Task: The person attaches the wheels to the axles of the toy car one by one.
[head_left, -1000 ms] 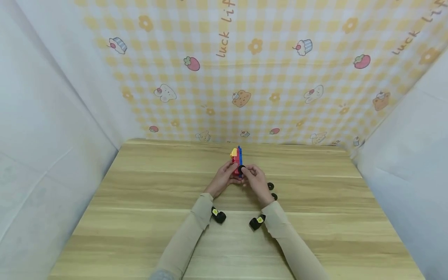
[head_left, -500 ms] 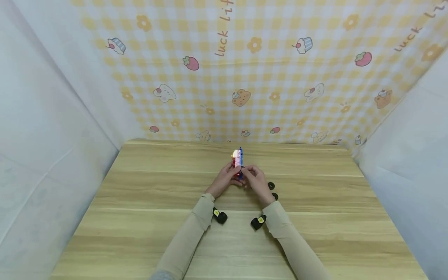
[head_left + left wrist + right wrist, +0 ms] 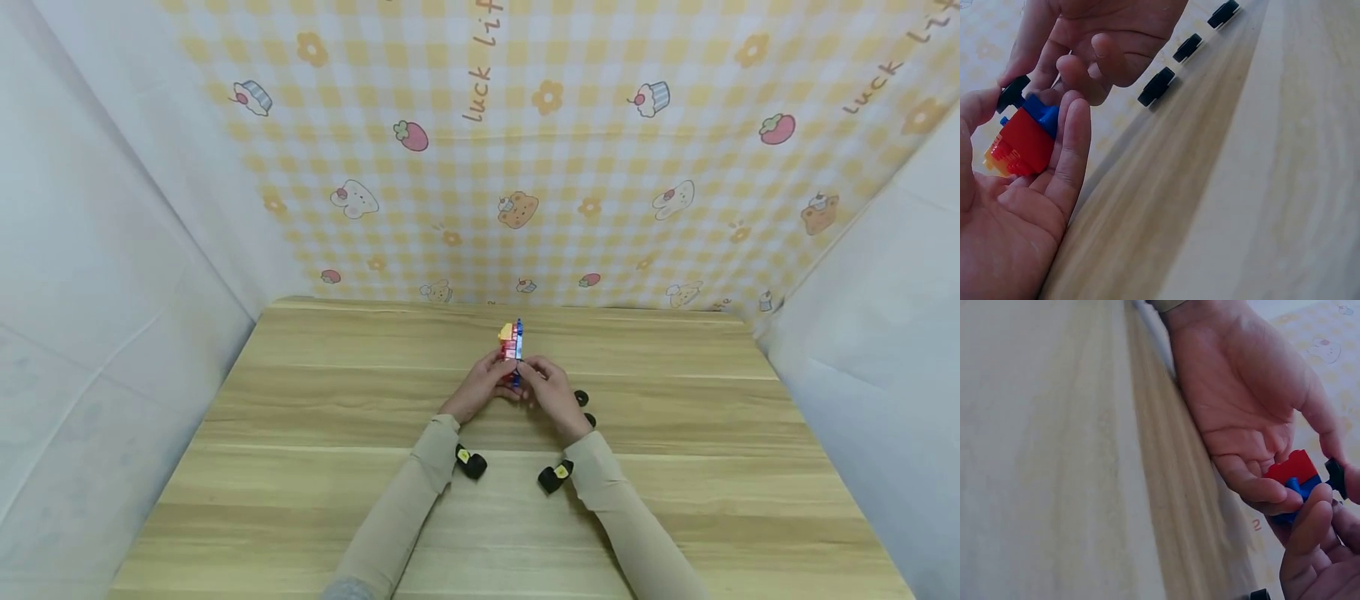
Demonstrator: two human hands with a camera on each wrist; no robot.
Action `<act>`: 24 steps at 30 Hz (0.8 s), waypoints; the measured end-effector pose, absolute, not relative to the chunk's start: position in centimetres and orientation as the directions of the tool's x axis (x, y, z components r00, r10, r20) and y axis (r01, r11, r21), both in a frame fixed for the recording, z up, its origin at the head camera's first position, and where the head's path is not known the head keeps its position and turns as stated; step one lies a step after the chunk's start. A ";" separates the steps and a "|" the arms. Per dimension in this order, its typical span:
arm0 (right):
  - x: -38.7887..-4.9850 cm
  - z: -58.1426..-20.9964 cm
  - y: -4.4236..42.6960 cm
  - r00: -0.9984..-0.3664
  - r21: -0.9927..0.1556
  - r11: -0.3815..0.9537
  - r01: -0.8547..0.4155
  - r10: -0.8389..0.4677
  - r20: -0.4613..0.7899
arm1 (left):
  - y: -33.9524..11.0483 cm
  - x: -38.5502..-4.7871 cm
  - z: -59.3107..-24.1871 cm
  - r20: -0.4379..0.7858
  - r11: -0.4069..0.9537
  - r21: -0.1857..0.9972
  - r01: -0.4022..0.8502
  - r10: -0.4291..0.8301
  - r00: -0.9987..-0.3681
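A small block-built toy vehicle, red and yellow with a blue base, stands tipped on end between both hands, above the table. My left hand grips its red body with curled fingers, thumb near the wheel. On the other side, my right hand pinches a black wheel at the blue base. The wheel meets a blue axle end; how far it sits on cannot be told. Several right fingers curl loosely beside the toy. In the head view, fingertips cover most of the wheel.
Loose black wheels lie on the wooden table right of my right hand: one wheel farther back, another wheel partly behind the wrist. The left wrist view shows a third wheel. A checked cloth hangs behind the table.
The toy has shifted slightly nearer and to the right. The black wheel, visible on its side one second ago, is now mostly behind the fingertips. Both hands keep their hold.
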State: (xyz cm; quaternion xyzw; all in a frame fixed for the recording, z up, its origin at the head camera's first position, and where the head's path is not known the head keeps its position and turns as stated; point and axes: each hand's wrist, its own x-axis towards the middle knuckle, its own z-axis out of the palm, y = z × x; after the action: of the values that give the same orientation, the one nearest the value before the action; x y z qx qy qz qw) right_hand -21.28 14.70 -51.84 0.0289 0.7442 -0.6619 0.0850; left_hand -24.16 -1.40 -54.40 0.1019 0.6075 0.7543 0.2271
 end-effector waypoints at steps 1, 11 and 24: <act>-21.3 -51.8 14.7 -0.983 -0.980 0.120 0.160 -0.070 -0.169 | -1.4 -24.2 -54.4 -0.121 -0.155 0.964 -0.216 0.468 -0.875; -21.2 -51.6 14.3 -0.989 -0.986 0.112 0.126 -0.066 -0.134 | -1.1 -23.6 -54.2 -0.098 -0.192 0.964 -0.184 0.385 -0.918; -19.6 -51.1 18.7 -0.993 -0.954 0.282 0.102 -0.023 -0.113 | -1.5 -23.7 -54.1 -0.121 -0.270 0.935 -0.230 0.367 -0.922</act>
State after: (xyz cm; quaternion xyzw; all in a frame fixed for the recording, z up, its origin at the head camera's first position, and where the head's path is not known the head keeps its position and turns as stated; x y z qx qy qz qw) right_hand -19.57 18.66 -51.13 0.0248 0.7989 -0.5987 0.0521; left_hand -23.65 -1.54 -54.06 0.0596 0.5740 0.7948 0.1878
